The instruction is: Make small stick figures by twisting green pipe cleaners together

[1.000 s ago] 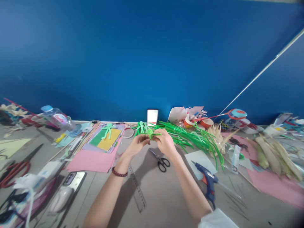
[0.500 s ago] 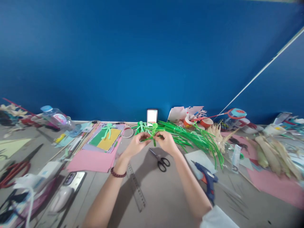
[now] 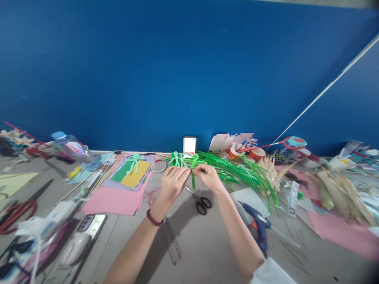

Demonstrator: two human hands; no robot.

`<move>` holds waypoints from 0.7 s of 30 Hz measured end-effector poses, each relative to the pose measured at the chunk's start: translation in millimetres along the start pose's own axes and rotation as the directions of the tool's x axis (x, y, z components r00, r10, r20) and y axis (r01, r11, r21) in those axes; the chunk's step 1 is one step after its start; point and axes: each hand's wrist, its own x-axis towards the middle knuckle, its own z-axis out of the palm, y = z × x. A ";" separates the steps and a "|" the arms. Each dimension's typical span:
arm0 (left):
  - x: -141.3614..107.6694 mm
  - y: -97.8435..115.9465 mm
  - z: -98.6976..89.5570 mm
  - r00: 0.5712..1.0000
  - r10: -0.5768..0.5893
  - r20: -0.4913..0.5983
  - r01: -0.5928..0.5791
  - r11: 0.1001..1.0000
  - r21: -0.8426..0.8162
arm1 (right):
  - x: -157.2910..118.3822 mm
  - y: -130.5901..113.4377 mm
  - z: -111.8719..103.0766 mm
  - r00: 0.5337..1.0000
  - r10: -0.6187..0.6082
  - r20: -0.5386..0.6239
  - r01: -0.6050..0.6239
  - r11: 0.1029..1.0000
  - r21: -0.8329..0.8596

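Observation:
A green pipe cleaner figure [image 3: 194,161] with a looped head stands between my hands, its twisted lower end hanging below my fingers. My left hand [image 3: 174,181], back turned up, pinches it from the left. From the right, my right hand [image 3: 208,176] pinches it between thumb and fingertips. Black-handled scissors [image 3: 203,205] lie just below, their blades partly behind my left hand. A paler green pipe cleaner figure [image 3: 177,158] is beyond my left hand, and another pale green figure [image 3: 134,162] lies on the coloured sheets at left. A clear ruler [image 3: 173,244] is under my left forearm.
Loose green pipe cleaners [image 3: 237,169] spread to the right, near a blue glue gun [image 3: 257,225]. Pink paper [image 3: 112,200], a phone [image 3: 96,223] and a plastic bottle [image 3: 72,146] are at left. A small lit screen [image 3: 189,145] stands by the blue wall.
My left hand has turned over, back up, and moved slightly right and down. The figure sits a little lower, with more of its lower end showing. My right hand keeps its pinch.

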 end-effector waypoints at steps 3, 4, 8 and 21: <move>-1.2 0.1 0.6 1.000 -0.006 0.007 0.006 1.000 0.002 | 0.2 0.1 0.6 1.000 -0.023 0.003 0.023 1.000 0.005; -1.8 0.0 1.3 1.000 -0.018 0.011 0.018 1.000 -0.005 | 0.2 0.3 0.9 1.000 -0.029 0.006 0.029 1.000 0.010; -4.0 -0.1 5.4 0.998 -0.062 -0.014 0.060 0.996 -0.070 | -0.3 0.5 2.6 0.999 -0.033 0.004 0.033 0.999 0.024; -0.6 3.8 10.0 0.924 -0.382 -0.005 0.356 0.865 -0.355 | -2.3 -0.6 11.5 0.996 -0.080 -0.034 0.080 0.997 -0.002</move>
